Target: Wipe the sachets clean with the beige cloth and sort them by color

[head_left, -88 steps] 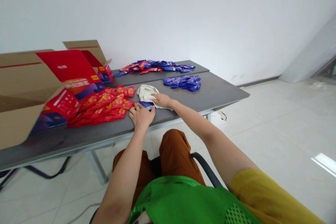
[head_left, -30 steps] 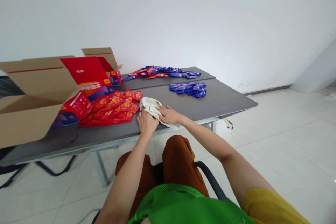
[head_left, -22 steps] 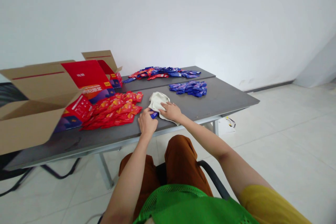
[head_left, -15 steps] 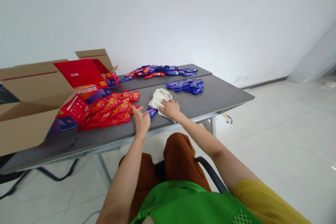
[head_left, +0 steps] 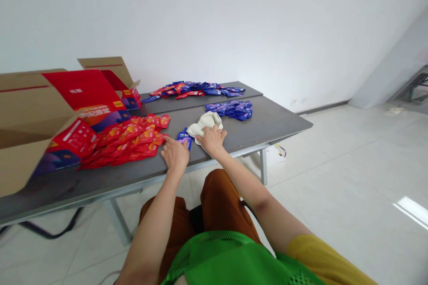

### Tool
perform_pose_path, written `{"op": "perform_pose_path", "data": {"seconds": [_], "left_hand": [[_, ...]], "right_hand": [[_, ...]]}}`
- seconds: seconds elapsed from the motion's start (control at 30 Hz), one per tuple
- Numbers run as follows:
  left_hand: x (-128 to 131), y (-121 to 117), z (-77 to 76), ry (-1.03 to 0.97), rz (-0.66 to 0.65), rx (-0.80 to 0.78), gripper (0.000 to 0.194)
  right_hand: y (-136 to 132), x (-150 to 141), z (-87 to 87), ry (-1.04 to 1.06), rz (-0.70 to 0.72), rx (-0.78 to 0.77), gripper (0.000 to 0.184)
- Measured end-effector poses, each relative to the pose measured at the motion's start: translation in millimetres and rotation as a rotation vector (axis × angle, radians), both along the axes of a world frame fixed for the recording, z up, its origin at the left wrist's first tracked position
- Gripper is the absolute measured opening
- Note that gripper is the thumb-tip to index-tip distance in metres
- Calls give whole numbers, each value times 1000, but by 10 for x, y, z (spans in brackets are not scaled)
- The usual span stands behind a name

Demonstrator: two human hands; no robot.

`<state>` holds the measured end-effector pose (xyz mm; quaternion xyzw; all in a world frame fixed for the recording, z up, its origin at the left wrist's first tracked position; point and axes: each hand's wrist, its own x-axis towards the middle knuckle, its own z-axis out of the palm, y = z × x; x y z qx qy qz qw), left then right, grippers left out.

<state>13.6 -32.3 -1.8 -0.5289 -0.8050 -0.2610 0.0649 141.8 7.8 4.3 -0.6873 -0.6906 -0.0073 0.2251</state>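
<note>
I had the right hand (head_left: 213,139) open, pressing the soft cream cloth (head_left: 203,125); the left hand (head_left: 174,155) lay open near the cloth, just beside a blue sachet (head_left: 184,138), light and slippery-looking, best pinched by its edge.

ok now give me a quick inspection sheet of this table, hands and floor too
surface: two grey tabletops, one behind the other
job's things: off-white cloth; blue sachet; red sachet pile; blue sachet pile; mixed red and blue pile on the far tabletop
clutter: open cardboard carton with red printed packaging, at the left end
hands: right hand flat on the cloth; left hand open, between the red pile and the blue sachet
cables: thin dark wires on a white item under the table
surroundings: white wall, pale tiled floor
</note>
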Motion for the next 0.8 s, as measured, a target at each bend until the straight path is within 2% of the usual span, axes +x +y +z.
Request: {"op": "perform_pose_path", "data": {"seconds": [0.07,0.17,0.23,0.33,0.4,0.5,0.57,0.63,0.7,0.8], "left_hand": [[-35,-26,21,-69,-5,7,73],[-79,-79,15,-204,32,99,49],[-105,-126,1,-301,68,246,39],[-144,-201,57,-440,90,514,36],[-155,-229,202,-498,58,631,35],[-95,-154,570,-469,-62,675,28],[13,19,827,-432,-198,666,27],[166,291,1008,-427,-334,626,29],[338,630,1079,-444,-477,614,31],[574,1163,1023,-428,-710,538,30]], "right_hand": [[-9,-29,-7,-22,-33,18,57],[-27,-56,-5,-53,-44,69,55],[-45,-62,7,-56,-28,70,53],[-90,-82,29,-61,16,44,48],[-128,-120,40,-76,50,34,45],[-182,-211,51,-88,78,17,43],[-220,-271,59,-94,95,-1,42],[-265,-311,70,-100,121,-12,42],[-313,-326,81,-95,142,-19,41],[-369,-318,88,-62,152,-20,41]]}}
